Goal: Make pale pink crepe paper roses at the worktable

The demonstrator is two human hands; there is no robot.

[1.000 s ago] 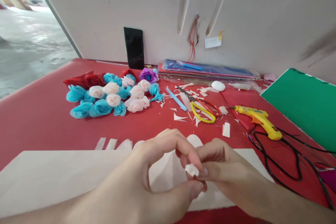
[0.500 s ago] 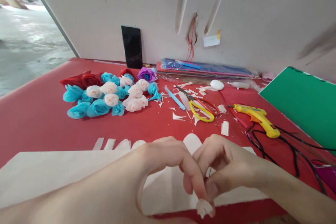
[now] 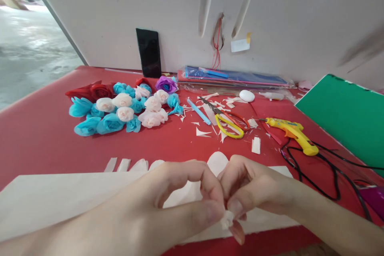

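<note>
Between the fingertips of both hands is a small white paper flower bud (image 3: 227, 221), low in the view, partly covered by fingers. My left hand (image 3: 186, 196) pinches it from the left with thumb and index finger. From the right, my right hand (image 3: 247, 188) grips it with thumb and bent fingers. Under the hands lies a large white paper sheet (image 3: 75, 196) on the red table. Cut white paper petals (image 3: 218, 162) and narrow paper strips (image 3: 123, 165) lie along its far edge, some hidden behind my hands.
Blue, white, red and purple paper flowers (image 3: 120, 108) lie at the left. Scissors (image 3: 229, 126), a blue pen (image 3: 199, 111) and paper scraps (image 3: 202, 133) are mid-table. A yellow glue gun (image 3: 292, 134) with black cable (image 3: 334, 168) lies right, near a green board (image 3: 345, 120). A phone (image 3: 149, 53) leans on the wall.
My left thumb has come up to the bud and now presses beside the index finger. The right thumb has shifted onto the bud, which sits slightly higher and further left.
</note>
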